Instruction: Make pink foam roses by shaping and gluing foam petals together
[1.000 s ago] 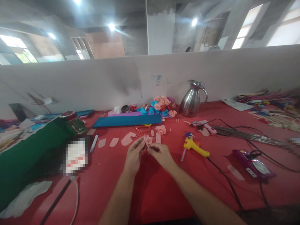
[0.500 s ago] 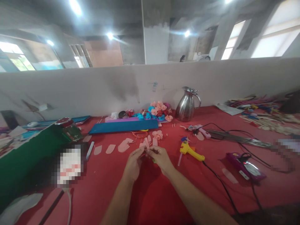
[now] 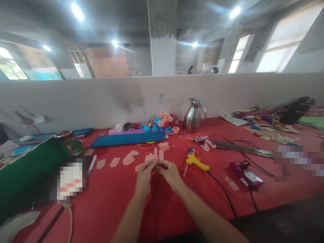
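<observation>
My left hand [image 3: 144,177] and my right hand [image 3: 171,174] meet at the middle of the red table. Both are closed, with fingertips pinched on a small pink paper petal [image 3: 156,154] that stands up between them. The fingers hide its lower end. Just beyond the fingertips lies a pink paper flower [image 3: 164,146]. Loose pink petals [image 3: 130,158] spread out to the left of my hands. A yellow glue gun [image 3: 198,162] rests to the right of my right hand, apart from it, its cord trailing toward the front edge.
Behind the hands lie a blue sheet [image 3: 129,138] and a heap of paper flowers [image 3: 165,119]. A steel jug [image 3: 192,118] stands near the low wall. To the right are a purple power strip [image 3: 245,175], cords and wires [image 3: 243,148]. A glass jar [image 3: 69,143] is at left.
The view has turned slightly right, so the table things appear shifted left. My hands stay together on the pink petal, with only small finger movement.
</observation>
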Demonstrator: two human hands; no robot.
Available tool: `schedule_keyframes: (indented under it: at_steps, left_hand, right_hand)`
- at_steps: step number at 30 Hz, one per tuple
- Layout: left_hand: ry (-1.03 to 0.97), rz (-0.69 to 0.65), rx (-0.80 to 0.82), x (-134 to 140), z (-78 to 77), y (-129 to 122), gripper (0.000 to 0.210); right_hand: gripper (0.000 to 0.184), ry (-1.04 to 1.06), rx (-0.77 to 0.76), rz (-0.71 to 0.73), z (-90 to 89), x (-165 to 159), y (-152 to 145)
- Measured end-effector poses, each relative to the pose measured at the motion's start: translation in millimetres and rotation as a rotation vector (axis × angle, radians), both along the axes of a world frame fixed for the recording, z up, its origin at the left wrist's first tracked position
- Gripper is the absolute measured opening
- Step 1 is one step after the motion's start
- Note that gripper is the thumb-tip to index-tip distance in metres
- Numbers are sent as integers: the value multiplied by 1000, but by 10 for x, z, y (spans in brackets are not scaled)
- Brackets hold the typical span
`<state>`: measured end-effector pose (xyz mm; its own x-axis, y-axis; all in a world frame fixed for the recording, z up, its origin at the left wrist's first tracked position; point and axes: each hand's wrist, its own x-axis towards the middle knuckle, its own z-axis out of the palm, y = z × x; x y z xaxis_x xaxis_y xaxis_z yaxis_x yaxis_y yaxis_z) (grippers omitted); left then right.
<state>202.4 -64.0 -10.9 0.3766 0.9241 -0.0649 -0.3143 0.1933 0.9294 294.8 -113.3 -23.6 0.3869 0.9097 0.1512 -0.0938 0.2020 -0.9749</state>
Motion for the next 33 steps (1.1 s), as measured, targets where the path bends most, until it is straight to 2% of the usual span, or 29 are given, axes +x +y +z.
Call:
schedule_keyframes:
  at_steps: [4, 8, 10, 12, 15, 18, 21, 25, 28, 30, 33]
  left_hand:
    - [94, 105, 110, 22, -213, 30, 18]
    - [356, 280, 414, -62, -395, 112, 18]
    - [479, 365, 554, -112, -407, 122, 18]
    - [521, 423, 639, -136, -375, 89, 23]
    - [502, 411, 694, -111, -307, -13, 23]
    - [441, 270, 688, -61, -284, -97, 20]
    - [347, 178, 602, -47, -305, -106, 18]
    - [180, 132, 392, -110, -311, -56, 21]
    - [77, 171, 329, -167, -295, -29, 25]
    - [52, 196, 329, -182, -293, -15, 29]
    - [122, 204, 371, -167, -311, 18, 25]
  right_hand:
    - [19, -5, -24, -103, -157, 41, -50]
    - [23, 41, -48, -139, -234, 33, -35]
    - [21, 64, -48, -129, -241, 27, -29]
    - [18, 71, -48, -123, -240, 32, -31]
    - [15, 30, -41, -93, -237, 56, -44]
    - [15, -126, -5, -74, -250, 61, -57]
    - [20, -329, 33, -103, -273, 10, -65]
    - [27, -561, 35, -84, -227, -17, -120]
    - [31, -775, 31, -211, -129, 206, -258]
    - [37, -915, -80, -356, -80, 476, -387]
    - [51, -1175, -525, -529, -80, 875, -569]
